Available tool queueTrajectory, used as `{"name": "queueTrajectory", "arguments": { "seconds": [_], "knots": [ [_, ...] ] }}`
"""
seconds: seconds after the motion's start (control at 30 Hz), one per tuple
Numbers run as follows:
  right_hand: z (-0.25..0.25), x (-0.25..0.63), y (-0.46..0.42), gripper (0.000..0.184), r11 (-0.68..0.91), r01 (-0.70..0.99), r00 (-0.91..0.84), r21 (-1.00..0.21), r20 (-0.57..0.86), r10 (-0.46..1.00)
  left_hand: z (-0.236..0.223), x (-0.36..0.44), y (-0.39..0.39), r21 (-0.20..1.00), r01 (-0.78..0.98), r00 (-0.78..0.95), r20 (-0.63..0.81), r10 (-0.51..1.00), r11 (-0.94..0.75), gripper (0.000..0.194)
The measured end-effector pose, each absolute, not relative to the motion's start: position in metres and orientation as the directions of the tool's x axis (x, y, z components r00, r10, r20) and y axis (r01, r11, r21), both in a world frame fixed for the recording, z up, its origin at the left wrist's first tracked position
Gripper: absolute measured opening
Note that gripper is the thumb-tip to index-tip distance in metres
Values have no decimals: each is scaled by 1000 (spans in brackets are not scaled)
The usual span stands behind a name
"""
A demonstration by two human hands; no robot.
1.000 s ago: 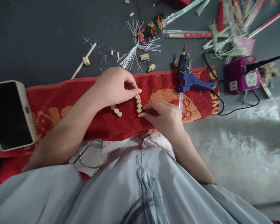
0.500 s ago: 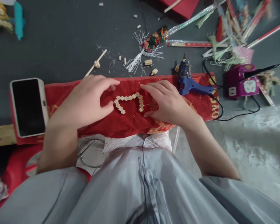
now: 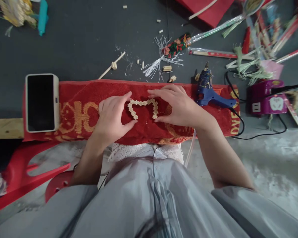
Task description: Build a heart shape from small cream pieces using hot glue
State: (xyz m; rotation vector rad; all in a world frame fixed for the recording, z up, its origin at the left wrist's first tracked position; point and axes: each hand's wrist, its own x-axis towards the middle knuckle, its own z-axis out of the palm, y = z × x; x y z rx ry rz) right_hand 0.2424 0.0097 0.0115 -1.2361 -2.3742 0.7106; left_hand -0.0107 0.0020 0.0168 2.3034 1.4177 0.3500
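An angular, roughly M-shaped chain of small pale bundled stick pieces lies on the folded red towel. My left hand curves round its left side, thumb and index finger spread apart, the thumb tip close to the lower left end. On the other side, my right hand has its fingertips by the upper right corner and its thumb at the lower right end. Both hands appear to frame the chain without a closed grip; whether the fingertips press on it I cannot tell. A blue glue gun rests right of my right hand.
A device with a black screen lies on the towel's left end. Beyond the towel are a stick with a small bundle, a floral piece with white strings and short stick bits. A purple box with cords stands at right.
My left hand has moved right and closer in to the chain's left side. My right hand's thumb and fingers have come up to its right side. The view has shifted slightly.
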Motion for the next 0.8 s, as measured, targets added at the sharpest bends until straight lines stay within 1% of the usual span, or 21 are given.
{"name": "queueTrajectory", "arguments": {
  "seconds": [0.23,0.5,0.67,0.8],
  "knots": [
    [13,247,7,64,495,636,-536,-592,123,835,18,-6,3,469,781,464,5,886,-412,65],
    [20,260,3,66,496,673,-507,-549,146,850,23,9,5,497,756,480,21,877,-426,66],
    [12,265,3,64,490,708,-490,-509,145,859,15,16,4,486,748,502,32,865,-452,63],
    [6,266,2,65,483,715,-485,-505,140,863,9,15,3,477,743,518,35,854,-470,62]
  ]
}}
